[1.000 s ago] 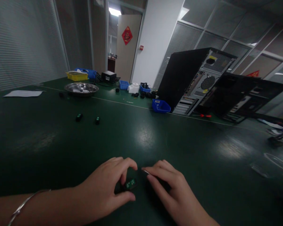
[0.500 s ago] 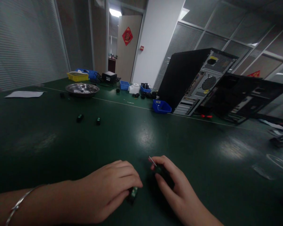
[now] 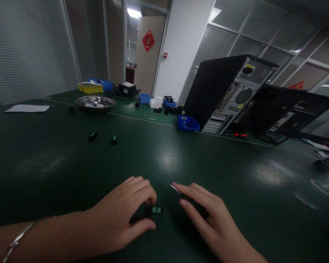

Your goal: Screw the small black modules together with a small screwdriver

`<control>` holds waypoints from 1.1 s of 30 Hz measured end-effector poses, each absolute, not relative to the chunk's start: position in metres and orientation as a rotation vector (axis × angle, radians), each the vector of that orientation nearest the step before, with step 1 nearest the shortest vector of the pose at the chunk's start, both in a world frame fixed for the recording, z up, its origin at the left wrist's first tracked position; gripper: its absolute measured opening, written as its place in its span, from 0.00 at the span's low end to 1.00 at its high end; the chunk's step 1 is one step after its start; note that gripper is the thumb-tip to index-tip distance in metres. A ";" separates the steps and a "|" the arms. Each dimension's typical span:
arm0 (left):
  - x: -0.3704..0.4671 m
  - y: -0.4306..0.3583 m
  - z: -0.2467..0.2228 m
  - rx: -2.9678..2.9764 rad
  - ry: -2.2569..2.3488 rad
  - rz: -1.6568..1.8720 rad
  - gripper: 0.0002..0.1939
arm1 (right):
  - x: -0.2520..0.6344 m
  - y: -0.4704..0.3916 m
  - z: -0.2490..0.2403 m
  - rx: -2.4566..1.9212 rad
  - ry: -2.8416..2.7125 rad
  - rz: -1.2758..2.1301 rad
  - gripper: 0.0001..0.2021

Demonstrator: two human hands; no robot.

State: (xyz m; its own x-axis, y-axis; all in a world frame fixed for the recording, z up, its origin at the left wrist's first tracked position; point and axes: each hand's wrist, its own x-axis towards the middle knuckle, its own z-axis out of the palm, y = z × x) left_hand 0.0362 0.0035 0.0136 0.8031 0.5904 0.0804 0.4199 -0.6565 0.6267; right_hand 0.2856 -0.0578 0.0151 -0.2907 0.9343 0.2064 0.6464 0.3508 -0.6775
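A small black part with a green circuit face (image 3: 156, 210) lies on the dark green table, just right of my left hand (image 3: 128, 212). The thumb and fingers of that hand are spread around the part's left end, with a gap between them. My right hand (image 3: 211, 215) is wrapped round a screwdriver (image 3: 175, 188). Its thin metal shaft sticks out past the index finger toward the upper left; the dark handle is mostly hidden in the palm. Two similar black parts (image 3: 92, 136) (image 3: 114, 140) lie farther off on the left.
A metal bowl (image 3: 95, 103), a yellow bin (image 3: 90, 88) and a white sheet (image 3: 27, 108) are at the far left. A blue bin (image 3: 188, 123) stands beside a black computer case (image 3: 216, 87). A red-handled tool (image 3: 240, 135) lies to its right.
My left hand has opened and let go of the black part, which now lies turned more sideways. My right hand has tilted, bringing the screwdriver's shaft slightly lower and to the left.
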 end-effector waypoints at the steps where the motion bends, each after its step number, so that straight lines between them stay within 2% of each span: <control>1: 0.036 0.003 0.013 2.366 0.739 0.377 0.12 | 0.285 -0.058 0.018 -1.365 -2.058 0.651 0.16; 3: 0.036 0.003 0.012 2.343 0.718 0.385 0.14 | 0.284 -0.057 0.022 -1.360 -2.102 0.663 0.15; 15: 0.038 0.005 0.003 2.328 0.698 0.536 0.11 | 0.280 -0.059 0.030 -1.438 -2.336 0.602 0.14; 26: 0.039 0.004 0.005 2.194 0.748 0.565 0.09 | 0.279 -0.059 0.027 -1.430 -2.330 0.582 0.14; 33: 0.037 0.003 0.006 2.232 0.658 0.587 0.16 | 0.277 -0.059 0.021 -1.413 -2.252 0.663 0.13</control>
State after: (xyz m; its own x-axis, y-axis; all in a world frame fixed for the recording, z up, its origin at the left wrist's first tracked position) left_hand 0.0369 0.0033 0.0063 0.7653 0.6083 0.2103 0.2777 -0.6069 0.7447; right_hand 0.2765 -0.0585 0.0214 -0.4098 0.9085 0.0818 0.7193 0.3769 -0.5836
